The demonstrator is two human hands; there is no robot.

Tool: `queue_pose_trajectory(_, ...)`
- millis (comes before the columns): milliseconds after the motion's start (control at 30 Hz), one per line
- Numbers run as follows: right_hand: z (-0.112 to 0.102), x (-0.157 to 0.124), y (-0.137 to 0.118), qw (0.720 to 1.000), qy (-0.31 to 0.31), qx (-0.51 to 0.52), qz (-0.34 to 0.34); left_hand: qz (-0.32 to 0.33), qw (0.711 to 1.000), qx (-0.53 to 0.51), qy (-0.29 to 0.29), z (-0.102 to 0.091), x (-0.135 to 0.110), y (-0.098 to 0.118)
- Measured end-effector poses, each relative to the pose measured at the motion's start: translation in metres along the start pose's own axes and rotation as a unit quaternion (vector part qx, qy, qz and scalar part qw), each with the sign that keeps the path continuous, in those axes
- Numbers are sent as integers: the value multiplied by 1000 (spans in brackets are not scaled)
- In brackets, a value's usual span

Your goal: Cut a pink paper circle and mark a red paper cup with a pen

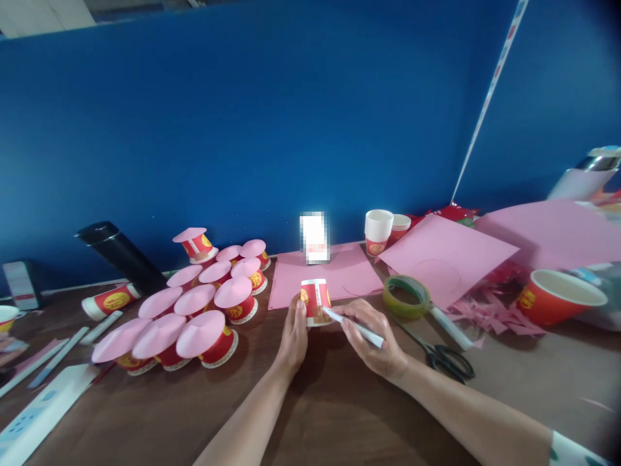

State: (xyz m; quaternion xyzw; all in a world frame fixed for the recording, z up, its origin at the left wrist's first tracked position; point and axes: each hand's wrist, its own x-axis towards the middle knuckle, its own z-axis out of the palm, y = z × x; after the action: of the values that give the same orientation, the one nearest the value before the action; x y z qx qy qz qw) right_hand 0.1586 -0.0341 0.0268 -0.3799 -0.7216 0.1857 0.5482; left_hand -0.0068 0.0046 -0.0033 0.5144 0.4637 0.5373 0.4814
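My left hand (294, 333) is closed around the left side of a red and white paper cup (315, 299), which stands upside down with a white panel facing me. In my right hand (376, 336) is a white marker pen (361, 329). Its tip meets or nearly meets a brown patch low on the panel. Behind the cup lie sheets of pink paper (286, 278). To the left stand several upturned cups with pink paper cone tops (201, 333). Right of my right hand are a roll of tape (406, 298) and black-handled scissors (449, 362).
Stacked paper cups (378, 226) stand at the back by the blue wall (310, 116). A larger red cup (565, 298) and pink paper scraps (509, 314) lie to the right. At the left are a black bottle (121, 255), a power strip (46, 414) and part of another person's hand (12, 346).
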Motion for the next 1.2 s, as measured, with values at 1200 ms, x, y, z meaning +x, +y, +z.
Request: queue_pose_trajectory(1200, 0, -1, 2, 1000, 3, 6, -5, -13, 1000, -15, -7, 0, 1, 0)
